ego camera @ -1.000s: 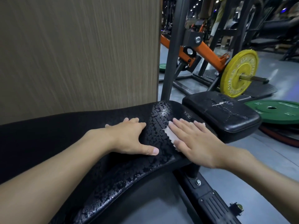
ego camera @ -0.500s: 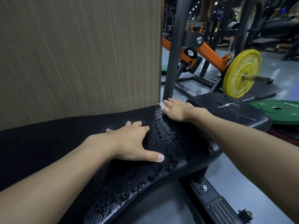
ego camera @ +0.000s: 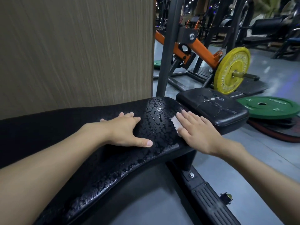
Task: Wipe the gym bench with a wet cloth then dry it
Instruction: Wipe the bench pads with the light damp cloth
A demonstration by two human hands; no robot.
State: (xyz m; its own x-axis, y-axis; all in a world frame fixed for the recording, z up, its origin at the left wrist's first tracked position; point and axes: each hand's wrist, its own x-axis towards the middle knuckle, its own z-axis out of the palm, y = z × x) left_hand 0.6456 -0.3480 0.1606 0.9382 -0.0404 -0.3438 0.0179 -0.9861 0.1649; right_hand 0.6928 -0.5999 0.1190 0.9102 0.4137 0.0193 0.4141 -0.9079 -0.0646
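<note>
Head view. Gym bench: long black pad running from lower left toward centre, surface beaded with water droplets at its far end and along its near edge. Separate black seat pad just beyond that end, its cover cracked and showing white tears.

Left hand: flat on the bench pad, palm down, fingers spread, thumb stretched out toward the right; nothing gripped.

Right hand: flat and uncurled, palm down at the pad's far right end, pressing a white cloth against the wet surface. Cloth mostly hidden under the palm; only a scalloped edge visible past the index finger.

Background: wood-grain panel directly behind the bench, yellow weight plate on an orange lever arm, green weight plate flat on the floor.
</note>
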